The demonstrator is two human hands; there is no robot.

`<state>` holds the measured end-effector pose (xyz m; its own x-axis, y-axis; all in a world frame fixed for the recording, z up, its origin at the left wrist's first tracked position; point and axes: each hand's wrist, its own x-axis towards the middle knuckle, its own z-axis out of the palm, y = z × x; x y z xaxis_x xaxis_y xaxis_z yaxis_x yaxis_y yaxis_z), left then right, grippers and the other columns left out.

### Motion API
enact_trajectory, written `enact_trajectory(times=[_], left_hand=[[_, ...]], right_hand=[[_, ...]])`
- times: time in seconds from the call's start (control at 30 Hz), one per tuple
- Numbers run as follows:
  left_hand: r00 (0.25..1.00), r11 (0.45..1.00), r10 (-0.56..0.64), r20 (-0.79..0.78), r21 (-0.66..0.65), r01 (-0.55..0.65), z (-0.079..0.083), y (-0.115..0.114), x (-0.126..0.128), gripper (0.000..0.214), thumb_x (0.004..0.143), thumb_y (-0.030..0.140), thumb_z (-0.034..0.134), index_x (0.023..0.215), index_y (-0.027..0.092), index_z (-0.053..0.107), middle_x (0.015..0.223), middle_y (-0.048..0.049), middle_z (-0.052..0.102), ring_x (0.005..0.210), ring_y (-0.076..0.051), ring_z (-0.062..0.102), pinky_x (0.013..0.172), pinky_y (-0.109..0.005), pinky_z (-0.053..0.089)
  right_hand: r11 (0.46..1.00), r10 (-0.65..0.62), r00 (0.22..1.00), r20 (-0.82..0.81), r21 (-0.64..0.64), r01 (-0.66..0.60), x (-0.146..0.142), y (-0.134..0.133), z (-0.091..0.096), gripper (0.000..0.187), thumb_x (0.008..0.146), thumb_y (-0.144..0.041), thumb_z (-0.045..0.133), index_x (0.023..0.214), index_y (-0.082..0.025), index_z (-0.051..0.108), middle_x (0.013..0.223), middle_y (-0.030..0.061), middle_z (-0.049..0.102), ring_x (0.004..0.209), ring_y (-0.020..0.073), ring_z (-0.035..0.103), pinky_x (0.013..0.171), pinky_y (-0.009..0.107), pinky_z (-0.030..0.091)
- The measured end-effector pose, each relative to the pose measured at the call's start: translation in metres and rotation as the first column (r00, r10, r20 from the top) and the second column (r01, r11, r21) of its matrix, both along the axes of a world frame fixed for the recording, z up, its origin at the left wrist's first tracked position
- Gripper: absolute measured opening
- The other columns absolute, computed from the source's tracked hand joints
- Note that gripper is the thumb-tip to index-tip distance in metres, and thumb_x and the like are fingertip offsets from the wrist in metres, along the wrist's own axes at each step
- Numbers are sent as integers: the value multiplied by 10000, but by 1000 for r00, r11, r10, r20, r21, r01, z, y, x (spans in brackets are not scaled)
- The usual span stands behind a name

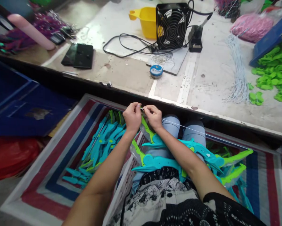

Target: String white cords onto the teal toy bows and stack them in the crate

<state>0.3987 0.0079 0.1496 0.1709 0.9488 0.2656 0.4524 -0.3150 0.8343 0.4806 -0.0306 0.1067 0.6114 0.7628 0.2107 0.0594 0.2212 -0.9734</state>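
My left hand (132, 116) and my right hand (153, 117) meet close together just off the table's front edge, fingertips pinched. A thin white string (202, 130) passes between them and stretches right to the green tip of a turquoise-and-green toy bow (207, 153). That bow lies across my lap, its left green limb (147, 129) right below my hands. A second, similar bow (159, 162) rests nearer my body. My fingers cover the string's end, so any knot there is hidden.
On the table stand a black fan (172, 26), a yellow scoop (147, 23), a soldering iron stand (195, 40) and a blue tin (156, 71). White strings (237, 72) and green parts (276, 69) lie right. Striped-lined bins flank my legs; the left holds turquoise bows (105, 138).
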Motion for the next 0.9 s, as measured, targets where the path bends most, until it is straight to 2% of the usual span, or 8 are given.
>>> enact_trajectory(times=[0.07, 0.13, 0.2, 0.27, 0.4, 0.6, 0.77, 0.9], left_hand=[[979, 980, 79, 187, -193, -42, -3, 0, 3, 186, 828, 306, 539, 850, 154, 645, 714, -21, 655, 523, -114, 556, 543, -241, 450], [947, 927, 132, 293, -376, -13, -2, 2, 3, 206, 768, 330, 622, 833, 138, 659, 640, -4, 636, 467, -96, 530, 470, -214, 418], [930, 867, 131, 343, -495, 61, 1, 4, 0, 247, 686, 344, 709, 789, 122, 673, 613, -8, 635, 483, -104, 561, 466, -209, 444], [921, 819, 100, 376, -556, 138, 4, 6, -5, 286, 614, 347, 770, 750, 110, 683, 622, -21, 651, 515, -117, 595, 494, -226, 498], [917, 759, 64, 393, -616, 211, 7, 12, -13, 294, 549, 323, 815, 701, 100, 698, 586, -26, 652, 517, -118, 605, 506, -234, 535], [915, 712, 52, 400, -658, 247, 6, 18, -13, 231, 579, 275, 797, 664, 100, 674, 552, -29, 632, 503, -112, 592, 494, -216, 519], [905, 744, 170, 390, -653, 142, 4, 12, -5, 125, 617, 220, 689, 624, 129, 603, 525, 9, 583, 466, -91, 545, 472, -196, 474], [856, 730, 277, 437, -675, 108, 3, 11, -2, 104, 546, 164, 618, 549, 156, 515, 509, 30, 547, 483, -103, 550, 509, -220, 487]], right_hand=[[1000, -4, 998, -61, -29, 2, -1, 2, -3, 211, 829, -346, 622, 771, -169, 722, 816, 48, 708, 767, 150, 648, 715, 266, 531], [998, -26, 996, -87, -54, 21, -2, 4, -4, 205, 828, -348, 632, 794, -171, 729, 831, 46, 712, 772, 152, 654, 727, 272, 539], [997, -50, 996, -77, -62, 45, -1, 5, -4, 185, 823, -337, 643, 786, -176, 726, 836, 40, 708, 763, 146, 652, 719, 268, 542], [997, -58, 997, -52, -51, 55, 0, 5, -4, 161, 816, -315, 652, 766, -177, 717, 829, 34, 699, 744, 138, 642, 699, 257, 539], [999, -25, 999, 25, -44, 26, 1, 4, -4, 132, 823, -286, 654, 769, -185, 719, 839, 25, 674, 752, 128, 623, 688, 239, 525], [999, 41, 978, 206, -12, -39, 3, 6, -12, 165, 868, -218, 599, 890, -214, 762, 831, 12, 622, 790, 124, 609, 728, 236, 504], [997, 74, 950, 302, -59, -59, 0, 3, -10, 240, 908, -208, 541, 1053, -220, 732, 902, 22, 631, 803, 121, 610, 742, 235, 501], [998, 69, 914, 399, -42, -57, 0, -1, -2, 195, 923, -259, 557, 969, -212, 740, 926, 41, 639, 853, 143, 612, 783, 257, 503]])
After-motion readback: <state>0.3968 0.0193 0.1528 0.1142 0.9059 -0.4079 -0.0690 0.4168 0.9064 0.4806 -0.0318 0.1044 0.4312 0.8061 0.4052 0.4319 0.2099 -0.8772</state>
